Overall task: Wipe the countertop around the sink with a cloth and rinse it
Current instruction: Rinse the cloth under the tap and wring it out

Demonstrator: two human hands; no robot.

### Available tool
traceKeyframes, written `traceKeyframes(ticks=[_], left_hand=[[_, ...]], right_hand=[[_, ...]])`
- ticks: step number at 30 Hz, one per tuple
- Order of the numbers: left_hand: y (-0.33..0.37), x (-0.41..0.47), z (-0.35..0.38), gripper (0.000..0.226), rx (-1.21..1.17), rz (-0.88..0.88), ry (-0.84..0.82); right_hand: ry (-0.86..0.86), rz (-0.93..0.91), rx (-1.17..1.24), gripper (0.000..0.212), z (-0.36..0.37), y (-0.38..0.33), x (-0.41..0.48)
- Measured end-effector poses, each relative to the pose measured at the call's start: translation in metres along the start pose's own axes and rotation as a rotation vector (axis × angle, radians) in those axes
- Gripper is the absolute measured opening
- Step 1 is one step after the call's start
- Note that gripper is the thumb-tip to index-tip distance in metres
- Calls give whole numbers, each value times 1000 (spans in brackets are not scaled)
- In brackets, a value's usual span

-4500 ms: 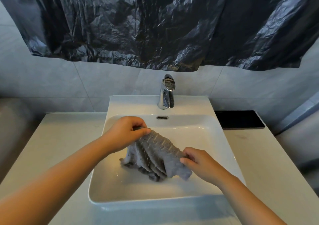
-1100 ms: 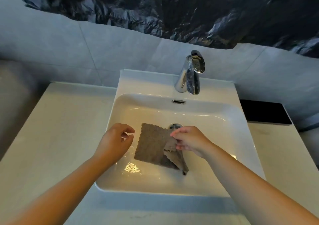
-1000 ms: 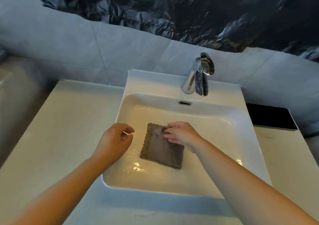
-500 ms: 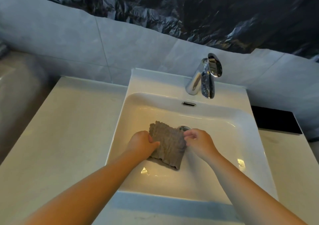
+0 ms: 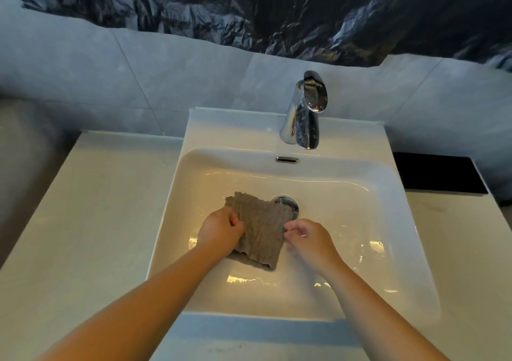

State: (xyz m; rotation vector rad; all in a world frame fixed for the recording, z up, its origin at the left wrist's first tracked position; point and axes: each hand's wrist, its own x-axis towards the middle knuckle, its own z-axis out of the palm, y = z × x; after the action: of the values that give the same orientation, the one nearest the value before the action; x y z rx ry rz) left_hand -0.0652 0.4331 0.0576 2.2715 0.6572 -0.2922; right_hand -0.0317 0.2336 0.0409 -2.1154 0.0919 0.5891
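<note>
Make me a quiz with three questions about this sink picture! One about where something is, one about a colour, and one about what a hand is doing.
1. Where is the cloth?
A. on the floor
B. in the sink, beside the drain
C. on a hook

2. What colour is the cloth?
A. grey-brown
B. bright red
C. yellow

3. What is the left hand doing?
A. holding a sponge
B. waving in the air with flat fingers
C. gripping the cloth's left edge

Answers:
1 B, the cloth lies in the white basin with one corner at the drain.
2 A, the fabric is a dull grey-brown.
3 C, the fingers are curled round the cloth's left edge.
</note>
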Motion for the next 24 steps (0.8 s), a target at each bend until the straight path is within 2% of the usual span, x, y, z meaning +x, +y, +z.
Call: traceKeyframes(ticks=[2,5,9,13,15,18,20,22,24], left_hand=[[1,-5,-3,10,-55,18,42],[-10,-4,-11,8,-9,-28,70],[-25,-2,-12,17,34,-75,-15],[-20,2,-13,25,211,-37,-45],[-16,8,-15,36,255,-56,-102],[-7,16,-16,50,154,-146,-209],[1,18,-17,53,33,-236,-219],[6,18,-17,51,-7,-268,-216],[7,20,-13,40,-16,-217,-193]], right_hand=[[-2,-2,7,21,-1,1,0],[-6,-4,19,23,0,2,-2],[-35,13,26,23,3,6,-5],[-51,25,30,21,6,6,-5],[-53,25,30,21,6,6,-4],[-46,31,37,20,5,5,-4],[-44,37,48,19,4,4,-4],[-40,42,56,20,4,5,-4],[-37,55,68,21,3,6,-3]])
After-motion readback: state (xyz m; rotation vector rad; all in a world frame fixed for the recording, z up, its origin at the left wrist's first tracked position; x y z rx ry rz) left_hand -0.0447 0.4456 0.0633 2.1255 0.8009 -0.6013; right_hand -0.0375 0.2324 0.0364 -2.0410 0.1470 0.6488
